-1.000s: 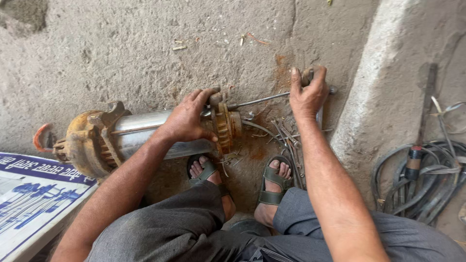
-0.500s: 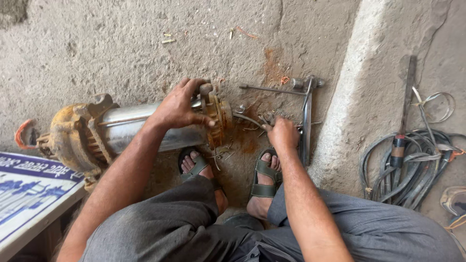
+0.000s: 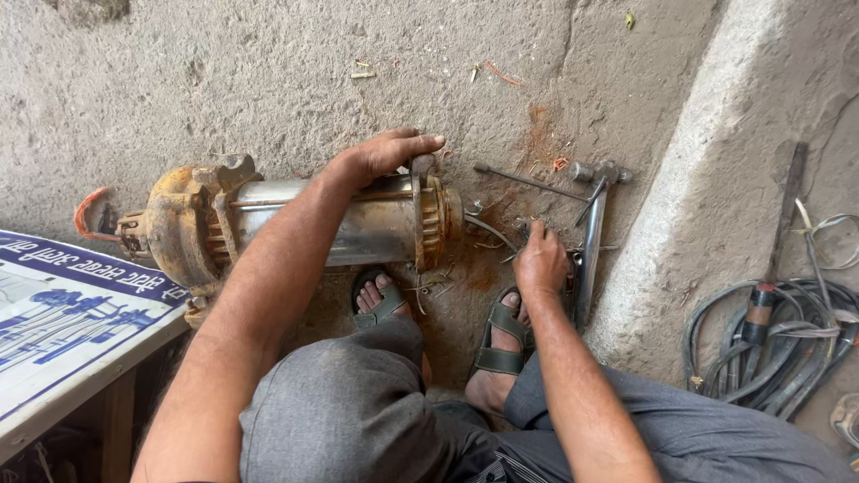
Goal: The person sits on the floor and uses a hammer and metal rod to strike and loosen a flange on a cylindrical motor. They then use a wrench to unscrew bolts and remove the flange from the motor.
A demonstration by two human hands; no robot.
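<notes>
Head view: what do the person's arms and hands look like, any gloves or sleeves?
Both arms are bare to the frame edge, with no sleeves visible. The left hand and right hand wear no gloves, and no rings, watch or bands show. Fingers look grimy.

We see soft, even daylight across the concrete floor (image 3: 268, 80), bright but not harsh; the raised concrete kerb (image 3: 716, 179) to the right of the pump motor (image 3: 358, 224) is palest, nearly washed out; a dull sheen runs along the motor's steel casing, with no hard glare; shadows gather beneath the motor and under the printed board (image 3: 63, 304) at its left; focus holds sharp around the motor, softening slightly towards the frame corners; the coiled cables (image 3: 769, 349) far right bow a little with wide-angle distortion.
</notes>
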